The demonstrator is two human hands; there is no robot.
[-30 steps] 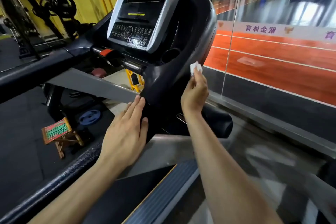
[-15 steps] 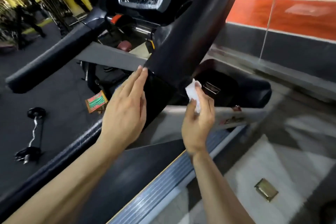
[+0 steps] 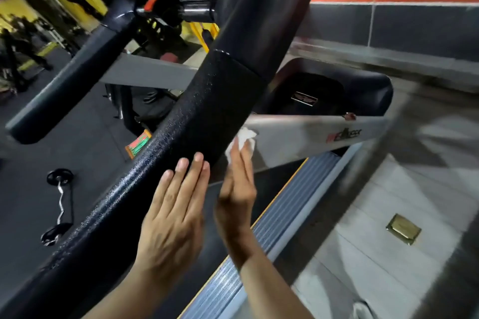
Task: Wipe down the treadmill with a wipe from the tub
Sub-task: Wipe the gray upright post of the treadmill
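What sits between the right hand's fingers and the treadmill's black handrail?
In the head view, the white wipe lies between the right hand and the handrail.

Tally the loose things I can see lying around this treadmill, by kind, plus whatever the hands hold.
Wipe, in the right hand: 1
Curl bar with plates, on the floor: 1
Small stool: 1
Brass floor plate: 1
Total: 4

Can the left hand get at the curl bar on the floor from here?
Probably not. The left hand rests flat on the black handrail, and the curl bar lies on the floor beyond and below that rail.
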